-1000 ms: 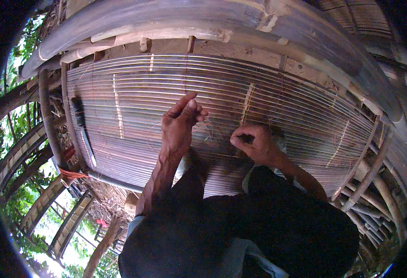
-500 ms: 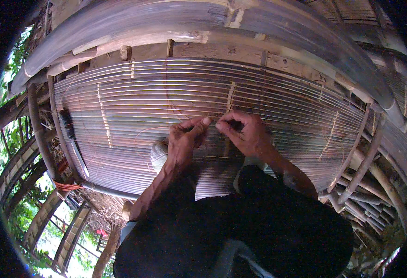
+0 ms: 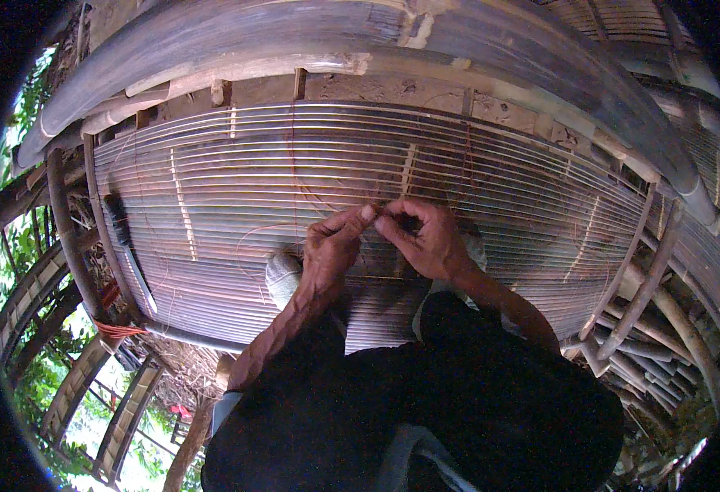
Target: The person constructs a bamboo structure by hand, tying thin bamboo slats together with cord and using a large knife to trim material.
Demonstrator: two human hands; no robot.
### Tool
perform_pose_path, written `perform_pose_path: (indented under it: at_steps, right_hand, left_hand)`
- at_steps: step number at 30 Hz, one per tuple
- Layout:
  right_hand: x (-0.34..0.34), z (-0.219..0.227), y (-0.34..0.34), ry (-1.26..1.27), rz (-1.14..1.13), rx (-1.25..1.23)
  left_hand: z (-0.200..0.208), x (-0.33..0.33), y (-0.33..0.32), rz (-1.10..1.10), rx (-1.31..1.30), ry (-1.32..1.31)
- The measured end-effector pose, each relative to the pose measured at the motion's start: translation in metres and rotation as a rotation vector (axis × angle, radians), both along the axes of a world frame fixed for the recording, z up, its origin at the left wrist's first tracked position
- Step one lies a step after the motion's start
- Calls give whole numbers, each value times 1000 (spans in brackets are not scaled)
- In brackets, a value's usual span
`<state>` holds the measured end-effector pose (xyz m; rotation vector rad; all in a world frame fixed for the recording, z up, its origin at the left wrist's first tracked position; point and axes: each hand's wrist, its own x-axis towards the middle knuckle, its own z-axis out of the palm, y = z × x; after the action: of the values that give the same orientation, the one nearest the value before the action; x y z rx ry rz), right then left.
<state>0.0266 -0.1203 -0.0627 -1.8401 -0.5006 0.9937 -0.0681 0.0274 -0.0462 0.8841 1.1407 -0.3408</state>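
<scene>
My left hand (image 3: pixel 332 246) and my right hand (image 3: pixel 430 239) meet fingertip to fingertip above the middle of a slatted platform (image 3: pixel 237 180). Each pinches with thumb and forefinger; whatever sits between the tips is too small to make out. Thin reddish-brown cord (image 3: pixel 249 232) loops over the slats close by my left hand, and another strand (image 3: pixel 293 156) crosses the slats beyond it. Further cord (image 3: pixel 468 164) lies past my right hand. My feet, in grey coverings, rest on the slats; the left foot (image 3: pixel 281 277) shows beside my left wrist, the right one partly behind my right hand.
A knife (image 3: pixel 137 266) with a dark handle lies along the platform's left edge. Thick bamboo poles (image 3: pixel 253 49) span the far side. Wooden posts and stacked poles (image 3: pixel 651 361) stand at the right. Orange cord (image 3: pixel 118 330) binds the near left corner, with greenery beyond.
My right hand has shifted slightly left, so its fingertips now meet those of my left hand. Both keep their pinch. The knife and platform look the same.
</scene>
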Motion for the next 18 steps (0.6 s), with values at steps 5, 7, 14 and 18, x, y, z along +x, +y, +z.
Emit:
perform_pose_path:
  at_steps: [5, 7, 14, 18]
  right_hand:
    - [-4, -8, -1, -18, -26, 19]
    - [-8, -11, -1, 32, -87, -22]
    - [-6, -5, 0, 78, -79, 23]
    - [-1, -13, -3, 79, -68, 92]
  left_hand:
    - [2, 1, 1, 9, -25, 32]
    - [3, 2, 3, -31, -22, 34]
    - [-3, -3, 0, 22, -32, -15]
    - [-6, -5, 1, 22, -25, -23]
